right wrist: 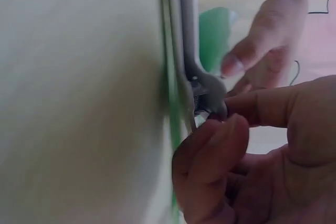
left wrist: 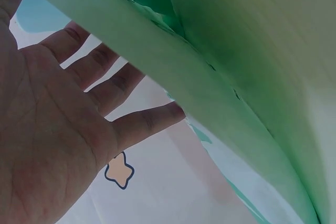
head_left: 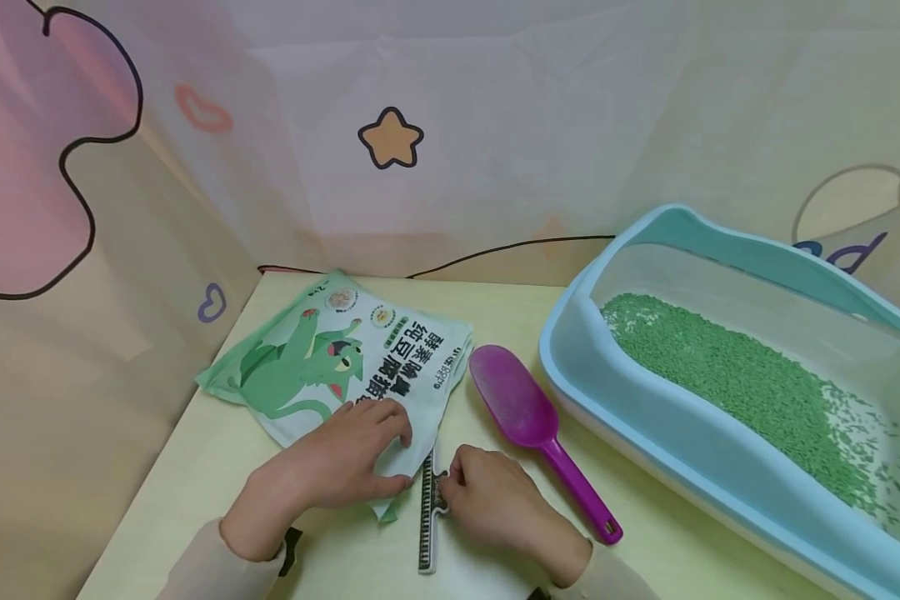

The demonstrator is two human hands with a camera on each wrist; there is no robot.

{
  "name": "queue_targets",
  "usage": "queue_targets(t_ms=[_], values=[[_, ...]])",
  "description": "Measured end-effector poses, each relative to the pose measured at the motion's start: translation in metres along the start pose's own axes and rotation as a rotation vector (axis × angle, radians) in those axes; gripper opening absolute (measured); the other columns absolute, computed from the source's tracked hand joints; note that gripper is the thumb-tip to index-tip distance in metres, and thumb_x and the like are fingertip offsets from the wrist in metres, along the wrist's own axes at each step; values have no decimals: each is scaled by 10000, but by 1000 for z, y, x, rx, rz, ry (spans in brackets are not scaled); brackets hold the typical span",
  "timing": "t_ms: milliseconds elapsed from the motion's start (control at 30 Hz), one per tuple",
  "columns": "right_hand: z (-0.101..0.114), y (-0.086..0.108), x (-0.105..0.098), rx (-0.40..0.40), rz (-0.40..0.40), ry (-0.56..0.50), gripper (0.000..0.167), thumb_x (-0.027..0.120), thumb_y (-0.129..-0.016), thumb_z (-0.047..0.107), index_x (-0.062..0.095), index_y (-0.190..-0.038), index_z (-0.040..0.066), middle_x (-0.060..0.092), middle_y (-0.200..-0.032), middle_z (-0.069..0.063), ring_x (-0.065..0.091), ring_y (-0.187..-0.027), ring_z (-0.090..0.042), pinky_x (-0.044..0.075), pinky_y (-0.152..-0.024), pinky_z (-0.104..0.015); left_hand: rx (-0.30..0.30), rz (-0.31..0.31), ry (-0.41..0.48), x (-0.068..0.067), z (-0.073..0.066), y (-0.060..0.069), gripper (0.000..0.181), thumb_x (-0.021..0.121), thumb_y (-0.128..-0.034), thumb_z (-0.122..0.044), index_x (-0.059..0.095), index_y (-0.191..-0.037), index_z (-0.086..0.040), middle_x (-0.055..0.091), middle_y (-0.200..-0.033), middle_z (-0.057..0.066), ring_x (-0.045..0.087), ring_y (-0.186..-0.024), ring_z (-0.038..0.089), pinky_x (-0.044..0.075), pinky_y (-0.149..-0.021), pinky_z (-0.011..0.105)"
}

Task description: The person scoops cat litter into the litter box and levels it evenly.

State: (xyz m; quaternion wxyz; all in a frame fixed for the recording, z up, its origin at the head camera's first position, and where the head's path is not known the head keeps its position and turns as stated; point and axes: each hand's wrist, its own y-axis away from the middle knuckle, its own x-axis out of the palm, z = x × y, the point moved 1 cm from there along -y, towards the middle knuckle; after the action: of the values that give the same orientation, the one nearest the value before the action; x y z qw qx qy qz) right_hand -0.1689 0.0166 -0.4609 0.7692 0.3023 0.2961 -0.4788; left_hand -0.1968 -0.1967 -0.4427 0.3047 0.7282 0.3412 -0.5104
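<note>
A white and green cat litter bag (head_left: 420, 392) with a green cat printed on it lies flat on the table. Over its near edge, my left hand (head_left: 345, 462) spreads its fingers against the bag; the left wrist view shows those fingers (left wrist: 113, 85) fairly straight, touching the bag's edge (left wrist: 173, 66). A long grey bag clip (head_left: 427, 533) sits at the bag's near right corner, its far end covered by the bag. My right hand (head_left: 495, 500) pinches the clip's handle; in the right wrist view, a spring shows at the clip's (right wrist: 190, 45) hinge, beside the thumb and finger.
Right of the bag lies a purple scoop (head_left: 525, 412), handle toward the front. A blue and white litter box (head_left: 645, 400) fills the right side, with green pellets (head_left: 735, 383) spread inside. A printed cloth (head_left: 495, 125) hangs behind the table (head_left: 510, 308).
</note>
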Motion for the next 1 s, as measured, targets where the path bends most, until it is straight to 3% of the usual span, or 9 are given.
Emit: queue_targets(t_ms=[200,367,567,700,900,1000], values=[[3,7,-8,-45,-19,70,173,638,-920,185,556,-768,170,490,-744,14,432,-668,-134,358,-589,-284,4,-2,0,0,0,0,372,776,-871,-444,622,-1081,-178,569,-1153,-47,547,-1123,197,455,-1021,461],[4,9,-15,-47,6,70,146,605,-947,181,525,-826,167,480,-675,16,452,-600,-136,363,-527,-293,7,-5,0,1,1,1,368,776,-871,-441,615,-1076,-181,564,-1138,-43,544,-1109,195,455,-1010,458],[6,13,-28,-29,2,-48,94,592,-946,199,511,-911,167,471,-623,44,459,-512,-110,360,-454,-272,7,-6,-2,1,1,1,382,776,-871,-443,605,-1091,-181,566,-1149,-41,548,-1115,199,456,-1019,466],[6,13,-32,-16,-8,-125,143,601,-951,217,472,-970,157,446,-617,52,435,-493,-102,331,-435,-260,7,-5,2,1,0,0,385,776,-872,-439,601,-1096,-179,568,-1151,-36,548,-1114,202,458,-1015,470],[5,10,-36,17,-30,-231,170,601,-968,202,452,-905,150,419,-639,44,409,-527,-103,283,-464,-230,-10,2,6,0,-1,1,393,779,-871,-447,599,-1095,-179,568,-1167,-35,551,-1122,212,462,-1001,489],[4,10,-39,17,-59,-281,195,598,-970,174,434,-869,145,417,-652,37,396,-537,-108,267,-474,-226,-43,0,3,1,-4,1,426,782,-859,-489,585,-1076,-181,560,-1206,-26,547,-1159,235,455,-1033,565]])
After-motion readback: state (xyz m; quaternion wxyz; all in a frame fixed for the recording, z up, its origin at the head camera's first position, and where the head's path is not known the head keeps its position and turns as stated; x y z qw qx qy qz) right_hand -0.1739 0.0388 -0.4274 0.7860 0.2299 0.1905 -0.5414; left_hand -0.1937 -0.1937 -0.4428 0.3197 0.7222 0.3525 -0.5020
